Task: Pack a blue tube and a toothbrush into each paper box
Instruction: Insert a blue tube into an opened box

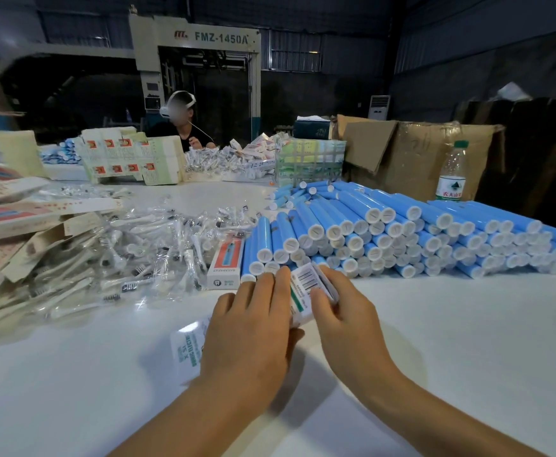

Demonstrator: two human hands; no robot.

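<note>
My left hand (253, 324) and right hand (342, 311) together grip the paper box (303, 291), near the blue tubes (385, 232) stacked beyond.

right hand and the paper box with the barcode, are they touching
Touching. The head view shows the right hand with its fingers curled over the paper box, and the left hand holding its other side.

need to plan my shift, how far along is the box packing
Done: one closed box lies beside the blue tubes. In hand: the left hand and right hand hold another paper box; whether it is filled cannot be seen. Left: most of it, going by the large tube stack, wrapped toothbrushes and flat boxes.
</note>
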